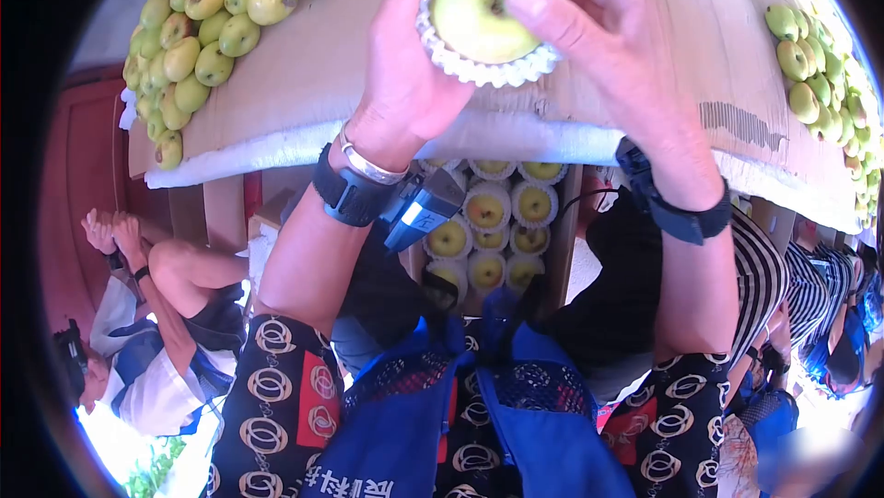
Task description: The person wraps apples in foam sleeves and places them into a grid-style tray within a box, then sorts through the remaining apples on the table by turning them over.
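A green apple (481, 15) sits in a white foam net, raised over the cardboard-covered table at the top centre. My left hand (410, 61) holds it from the left side, the palm against the net. The thumb of my right hand (599, 28) presses on the apple's top near the stem, and its other fingers are spread behind, partly hidden. Below the table edge, near my lap, a box (562, 263) holds several apples, each in its own white foam net (486, 209).
The cardboard table top (313, 65) has a pile of bare apples (189, 52) at the left and another pile (824, 84) at the far right. A seated person (166, 351) is at the lower left. People in striped clothing (760, 268) are at the right.
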Demonstrator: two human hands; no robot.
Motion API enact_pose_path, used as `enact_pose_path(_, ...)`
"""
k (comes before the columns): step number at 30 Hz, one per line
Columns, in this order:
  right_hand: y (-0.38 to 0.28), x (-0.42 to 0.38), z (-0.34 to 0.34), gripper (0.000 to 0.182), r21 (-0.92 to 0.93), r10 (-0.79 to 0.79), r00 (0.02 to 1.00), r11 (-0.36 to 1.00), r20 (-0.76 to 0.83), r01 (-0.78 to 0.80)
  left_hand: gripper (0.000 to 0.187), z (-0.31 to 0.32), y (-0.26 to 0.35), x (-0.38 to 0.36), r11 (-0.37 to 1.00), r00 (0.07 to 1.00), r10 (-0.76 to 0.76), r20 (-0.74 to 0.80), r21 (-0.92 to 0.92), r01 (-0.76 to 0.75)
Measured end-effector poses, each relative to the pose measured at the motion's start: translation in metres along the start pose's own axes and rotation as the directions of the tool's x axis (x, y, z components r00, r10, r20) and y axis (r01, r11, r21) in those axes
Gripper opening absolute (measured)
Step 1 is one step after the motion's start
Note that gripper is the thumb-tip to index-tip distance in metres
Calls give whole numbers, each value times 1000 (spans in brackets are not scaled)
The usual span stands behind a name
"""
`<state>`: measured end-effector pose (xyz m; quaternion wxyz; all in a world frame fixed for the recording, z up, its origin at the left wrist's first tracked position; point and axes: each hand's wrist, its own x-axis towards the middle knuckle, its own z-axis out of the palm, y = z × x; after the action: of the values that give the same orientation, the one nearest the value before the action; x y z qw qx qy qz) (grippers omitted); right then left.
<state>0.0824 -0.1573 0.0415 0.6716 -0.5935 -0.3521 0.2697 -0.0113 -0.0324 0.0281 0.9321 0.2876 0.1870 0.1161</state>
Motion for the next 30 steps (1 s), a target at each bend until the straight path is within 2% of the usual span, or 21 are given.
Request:
enact_pose_path(1,-3,-5,-5,57,-131,30,1000,991,-9,-31,45,2,-2,-4,999,999,35,-7,32,-35)
enact_pose_path(2,-8,-11,-7,57,-131,36,999,991,-6,-37,46,5,-4,-8,996,997,71,-14,63,-70)
enact_pose_path(4,-20,-22,-3,61,-140,223,973,967,57,-213,47,9,-5,-19,991,996,87,-4,105,-86)
enact_pose_path(5,-16,-26,0,49,-128,138,988,983,65,-129,48,7,-4,-22,993,995,82,57,81,-87)
enact_pose_path(6,-19,-28,2,49,-127,129,989,985,70,-119,49,5,-4,-25,995,990,79,119,58,-87)
enact_pose_path(7,-23,-29,4,48,-85,160,983,985,92,-152,49,1,1,-28,996,981,22,192,85,-39)
enact_pose_path(9,-26,-35,8,48,-47,198,973,980,118,-194,49,1,3,-37,995,976,16,215,94,-37)
enact_pose_path(11,-22,-41,17,46,129,232,961,959,152,-252,49,-1,5,-47,993,970,20,243,104,-46)
enact_pose_path(13,-12,-45,22,46,140,227,962,958,154,-249,34,-1,2,-53,988,976,4,218,150,-37)
enact_pose_path(14,-9,-46,23,47,153,225,963,957,147,-247,34,-2,0,-55,988,975,15,221,146,-48)
enact_pose_path(16,-11,-49,28,47,149,256,955,949,148,-278,49,-5,-2,-61,980,976,-4,216,193,-39)
enact_pose_path(20,-15,-55,38,48,205,320,941,919,110,-336,53,-10,-1,-67,992,985,-27,169,127,6)
enact_pose_path(21,-14,-56,37,48,185,325,939,922,116,-341,56,-11,5,-70,982,986,-71,152,187,42)
enact_pose_path(23,-8,-56,38,47,364,367,930,863,25,-350,60,-17,18,-69,967,986,-97,132,248,62)
enact_pose_path(24,-4,-58,39,47,358,361,932,866,35,-349,62,-24,24,-64,955,995,-75,59,293,55)
enact_pose_path(25,-2,-64,39,45,369,406,913,844,36,-390,64,-27,29,-62,941,998,-52,-16,335,55)
enact_pose_path(26,1,-74,40,43,377,452,891,820,36,-431,64,-30,33,-61,944,999,-45,-16,327,48)
enact_pose_path(27,3,-87,43,40,378,487,873,803,31,-461,63,-31,37,-62,943,999,39,-22,332,-29)
enact_pose_path(28,6,-100,47,39,408,565,823,740,53,-535,63,-32,43,-63,934,992,123,-29,341,-106)
enact_pose_path(29,13,-114,55,40,374,602,796,727,55,-576,57,-31,48,-63,957,987,131,-88,272,-103)
enact_pose_path(30,30,-134,57,41,326,693,712,652,112,-685,57,-36,53,-63,955,985,142,-94,276,-111)
